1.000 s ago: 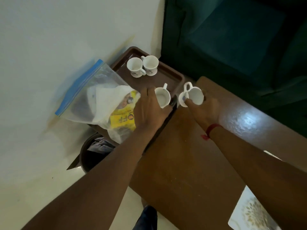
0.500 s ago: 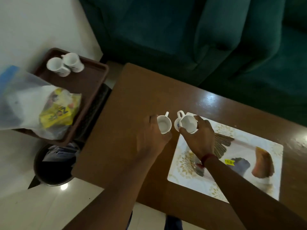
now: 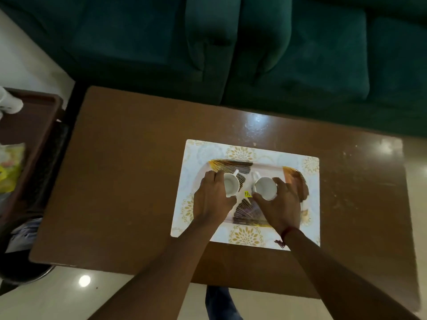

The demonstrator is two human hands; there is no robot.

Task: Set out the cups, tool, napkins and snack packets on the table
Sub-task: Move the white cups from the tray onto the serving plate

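- Head view, what changed: a second ago the two cups were being lifted off the brown serving tray at the left. Half a second ago they were just inside the desk's left end. Now both are over the middle of the desk, above a patterned platter that lies on a placemat.
- The left grip is clamped round the left cup from its near side. The right grip wraps the right cup the same way. The two handles point away from the person and lean toward each other.
- I cannot tell whether either base already touches the platter.
- For the task, I judge this first pair of cups nearly placed. The yellow packets and a blurred white shape on the serving tray, probably more cups, are still off the desk at the left edge.
- Materials and shapes:
  - The cups are small, smooth, glossy and white, probably ceramic, with loop handles.
  - The platter is rectangular, with fine gold ribbed fans at its corners and a yellow sticker.
  - The placemat is flat and pale, printed with gold flowers.
  - The desk is polished brown wood that catches the light.
  - Behind it stands a soft dark-green sofa.
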